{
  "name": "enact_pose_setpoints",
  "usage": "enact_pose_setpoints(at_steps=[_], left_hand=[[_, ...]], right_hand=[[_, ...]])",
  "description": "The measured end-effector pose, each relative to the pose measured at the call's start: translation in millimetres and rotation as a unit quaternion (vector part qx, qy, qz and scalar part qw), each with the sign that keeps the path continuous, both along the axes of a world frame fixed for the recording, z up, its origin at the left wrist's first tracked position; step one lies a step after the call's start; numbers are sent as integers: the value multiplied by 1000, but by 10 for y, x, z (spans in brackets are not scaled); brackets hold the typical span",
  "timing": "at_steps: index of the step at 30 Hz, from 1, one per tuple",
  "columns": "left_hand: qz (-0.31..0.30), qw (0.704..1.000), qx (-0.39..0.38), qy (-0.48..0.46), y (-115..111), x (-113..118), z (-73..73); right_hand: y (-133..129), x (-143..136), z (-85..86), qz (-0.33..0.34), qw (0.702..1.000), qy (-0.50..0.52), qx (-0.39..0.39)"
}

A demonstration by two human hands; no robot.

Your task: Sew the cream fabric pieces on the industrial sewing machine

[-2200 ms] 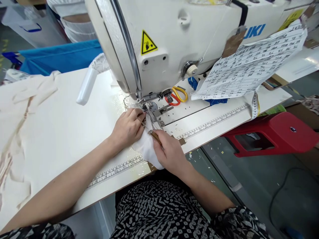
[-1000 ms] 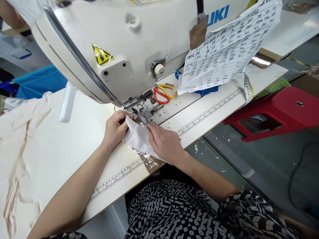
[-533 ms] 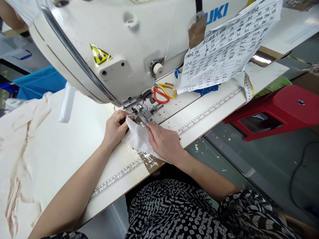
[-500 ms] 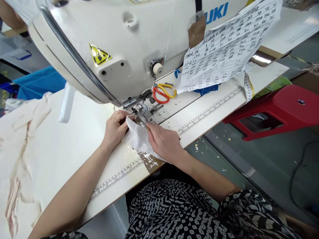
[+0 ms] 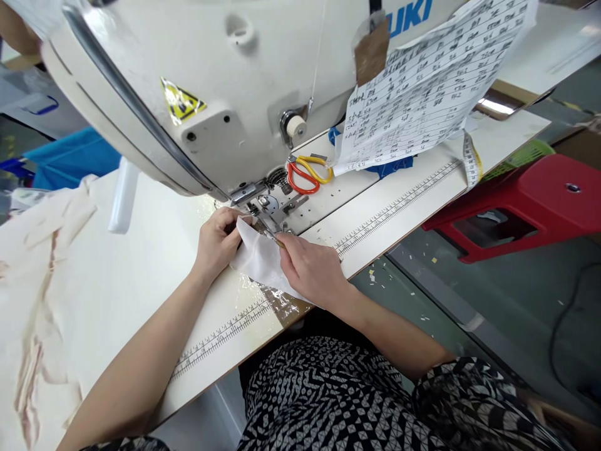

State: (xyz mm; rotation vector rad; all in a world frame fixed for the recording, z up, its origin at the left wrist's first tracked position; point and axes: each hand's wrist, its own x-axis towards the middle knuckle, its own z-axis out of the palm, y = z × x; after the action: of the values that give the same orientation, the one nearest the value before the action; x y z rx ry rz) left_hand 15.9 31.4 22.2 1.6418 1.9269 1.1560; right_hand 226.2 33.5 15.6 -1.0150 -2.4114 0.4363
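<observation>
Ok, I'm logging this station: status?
Left hand pinches thin white fabric. Right hand holds slim metal-tipped tool. Fabric partly hidden beneath right hand. Red-and-yellow-handled scissors nearby, touching neither hand.

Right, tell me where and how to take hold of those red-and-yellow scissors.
Take the scissors by their red and yellow loops, best from the near right: the loops fan out that way, while the joined end points toward the sewing machine and the blades can't be made out. Keep nearer than the paper sheet, just right of the yellow loop.
</observation>
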Motion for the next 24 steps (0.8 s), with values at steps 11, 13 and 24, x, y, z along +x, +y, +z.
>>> enact_pose_setpoints(at_steps=[11,13,24], left_hand=[[-7,1000,3,-4,-1,-16,-8],[-10,1000,9,0,-4,-15,-13],[-44,977,56,202,5,-36,-83]], right_hand=[[10,-13,-8,4,1000,-9,6],[15,-18,1,8,1000,-14,5],[6,-30,-8,5,999,-29,16]])
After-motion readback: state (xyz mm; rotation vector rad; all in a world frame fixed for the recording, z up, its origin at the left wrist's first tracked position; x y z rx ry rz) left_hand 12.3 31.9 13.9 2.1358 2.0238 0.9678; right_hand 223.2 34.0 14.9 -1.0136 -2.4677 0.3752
